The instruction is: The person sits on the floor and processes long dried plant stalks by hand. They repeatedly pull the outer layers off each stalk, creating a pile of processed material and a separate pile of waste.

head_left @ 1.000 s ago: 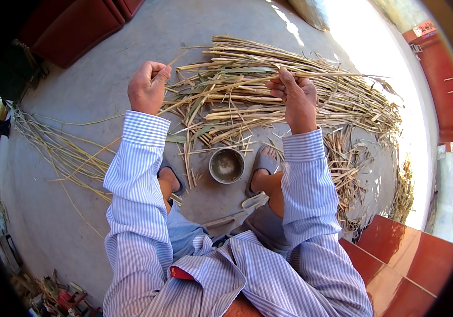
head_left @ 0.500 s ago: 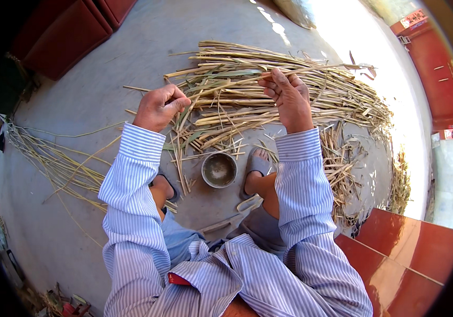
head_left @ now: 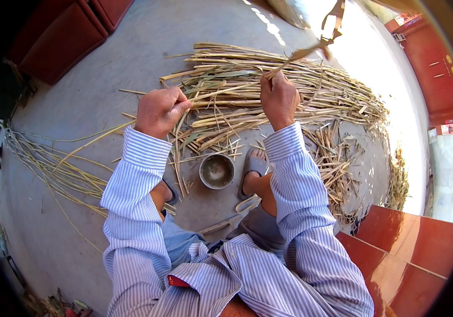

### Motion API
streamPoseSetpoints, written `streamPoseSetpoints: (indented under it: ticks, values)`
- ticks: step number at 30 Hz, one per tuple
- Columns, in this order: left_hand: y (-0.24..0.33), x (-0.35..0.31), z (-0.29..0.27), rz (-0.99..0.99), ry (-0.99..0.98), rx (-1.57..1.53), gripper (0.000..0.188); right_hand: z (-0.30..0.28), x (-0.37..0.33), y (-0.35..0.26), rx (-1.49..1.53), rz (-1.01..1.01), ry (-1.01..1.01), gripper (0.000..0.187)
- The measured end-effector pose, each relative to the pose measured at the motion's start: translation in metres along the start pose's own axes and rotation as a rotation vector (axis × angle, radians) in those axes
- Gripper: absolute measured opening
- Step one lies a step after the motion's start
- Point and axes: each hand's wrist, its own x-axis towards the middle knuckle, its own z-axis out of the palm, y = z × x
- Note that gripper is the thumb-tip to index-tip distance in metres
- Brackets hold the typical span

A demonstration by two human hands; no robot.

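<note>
My left hand (head_left: 162, 112) is closed in a fist round a pale reed stalk (head_left: 226, 93), which stretches across to my right hand. My right hand (head_left: 280, 100) is also closed, gripping the stalk's far end. Out of its top a dry brown leafy tip (head_left: 305, 52) sticks up and to the right, slightly blurred. Beneath both hands lies a wide pile of cut reed stalks (head_left: 337, 90), with a few green leaves among them. A small round metal bowl (head_left: 217, 171) of murky liquid sits on the floor between my feet.
Long thin stalks (head_left: 73, 182) spread over the floor at the left. Dry husks and scraps (head_left: 332, 174) lie to the right of my foot. Red tiles (head_left: 395, 238) are at the lower right, a dark red seat (head_left: 60, 42) at the upper left, a red door (head_left: 437, 74) far right.
My right hand has turned and closed into a fist, moving slightly left. The leafy tip has swung upward from lying nearly level. My left hand has barely moved.
</note>
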Motion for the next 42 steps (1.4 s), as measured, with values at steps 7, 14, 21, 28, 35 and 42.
streamPoseSetpoints:
  ticks: [7,14,21,28,35,42]
  values:
    - [-0.022,-0.008,0.028,0.273,0.015,0.109,0.03,0.016,0.004,0.063,0.303,0.041,-0.171,0.017]
    - [-0.025,-0.056,0.02,0.213,-0.17,0.266,0.021,0.056,0.018,0.271,1.551,1.024,0.12,0.023]
    - [-0.034,-0.109,-0.006,0.275,-0.42,0.408,0.023,0.059,-0.012,0.394,1.491,1.316,0.441,0.019]
    - [-0.305,-0.302,-0.149,-0.335,0.041,0.818,0.007,0.07,-0.051,0.39,1.343,1.473,0.535,0.024]
    - [-0.29,-0.334,-0.18,-1.075,-0.774,0.733,0.035,0.054,-0.083,0.415,1.09,1.442,0.267,0.029]
    - [-0.209,-0.253,-0.114,-0.646,-0.691,0.648,0.023,0.05,-0.105,0.459,0.074,1.071,-0.446,0.035]
